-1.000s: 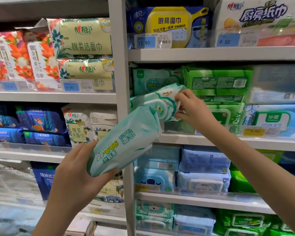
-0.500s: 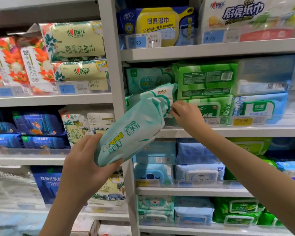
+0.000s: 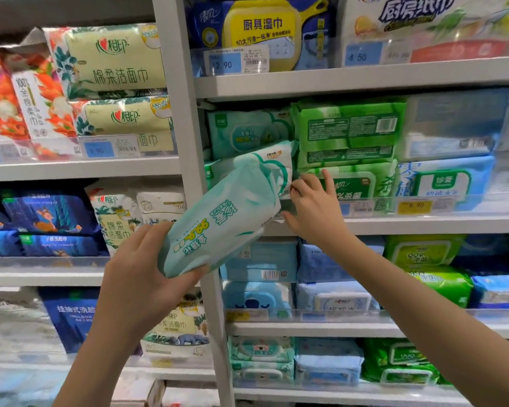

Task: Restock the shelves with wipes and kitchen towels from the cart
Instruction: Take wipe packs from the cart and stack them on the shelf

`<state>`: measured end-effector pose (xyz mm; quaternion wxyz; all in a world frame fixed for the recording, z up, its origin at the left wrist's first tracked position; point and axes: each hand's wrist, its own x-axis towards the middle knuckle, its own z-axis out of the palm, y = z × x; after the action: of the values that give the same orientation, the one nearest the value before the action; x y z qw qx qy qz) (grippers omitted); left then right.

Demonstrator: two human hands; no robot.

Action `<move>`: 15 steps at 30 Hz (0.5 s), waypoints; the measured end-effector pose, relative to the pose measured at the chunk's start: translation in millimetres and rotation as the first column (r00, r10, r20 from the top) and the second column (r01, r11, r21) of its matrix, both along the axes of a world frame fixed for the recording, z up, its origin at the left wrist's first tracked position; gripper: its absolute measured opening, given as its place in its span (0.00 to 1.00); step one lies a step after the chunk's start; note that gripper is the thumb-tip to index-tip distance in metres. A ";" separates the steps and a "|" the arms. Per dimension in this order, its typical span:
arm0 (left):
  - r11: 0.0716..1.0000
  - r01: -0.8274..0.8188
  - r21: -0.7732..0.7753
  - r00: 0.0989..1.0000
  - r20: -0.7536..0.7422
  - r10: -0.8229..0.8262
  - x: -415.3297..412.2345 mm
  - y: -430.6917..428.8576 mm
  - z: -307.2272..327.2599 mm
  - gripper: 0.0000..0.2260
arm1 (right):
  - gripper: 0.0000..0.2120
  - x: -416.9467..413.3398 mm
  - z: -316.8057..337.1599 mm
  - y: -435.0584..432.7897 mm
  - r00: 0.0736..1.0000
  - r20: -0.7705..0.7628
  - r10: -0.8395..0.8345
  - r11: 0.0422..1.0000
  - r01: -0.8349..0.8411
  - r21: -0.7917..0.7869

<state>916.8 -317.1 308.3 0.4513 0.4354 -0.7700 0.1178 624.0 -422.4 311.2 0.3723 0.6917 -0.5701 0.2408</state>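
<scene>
Left hand (image 3: 141, 277) is gripping a wipes pack (image 3: 221, 221); right hand (image 3: 315, 212) is pinching the tilted pack (image 3: 276, 168). Forcing it in is risking both sliding off the shelf (image 3: 394, 224) edge.

wipes pack (image 3: 218, 227): mint, teal lettering | tilted pack (image 3: 276, 163): white, teal arcs | shelf pack (image 3: 347, 130): green marbled | tissue pack (image 3: 0, 98): orange floral

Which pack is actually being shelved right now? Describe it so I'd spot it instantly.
Find the grey upright post dividing the two shelf bays. Across its front, the left hand grips the lower end of a pale mint-green wipes pack. Unlike the packs lying on the shelves, it hangs in the air, slanted up to the right, its green print upside down.
</scene>
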 end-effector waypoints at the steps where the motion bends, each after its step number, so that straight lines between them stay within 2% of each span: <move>1: 1.000 0.008 0.003 1.000 0.005 -0.008 -1.8 -0.7 1.5 0.28 | 0.21 -1.4 2.0 -0.2 1.000 -0.002 0.012 1.000 -0.012 0.004; 6: 0.999 0.028 0.020 0.999 0.026 -0.029 -12.2 -0.8 8.2 0.29 | 0.20 -13.0 4.0 7.2 0.963 0.094 0.254 0.960 -0.239 -0.149; 10: 0.999 0.018 0.027 0.998 0.060 -0.020 -16.7 -6.5 12.5 0.29 | 0.22 -10.1 0.1 -3.1 0.989 -0.027 0.147 0.980 -0.149 -0.134; 15: 0.999 -0.013 0.037 0.995 0.102 0.009 -15.1 -12.7 17.1 0.30 | 0.23 -12.2 -5.1 -9.5 0.995 -0.069 0.069 0.996 -0.073 -0.055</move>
<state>901.7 -329.8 325.4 0.4026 0.4416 -0.7916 0.1280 611.8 -431.8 306.1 0.4021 0.7082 -0.5251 0.2470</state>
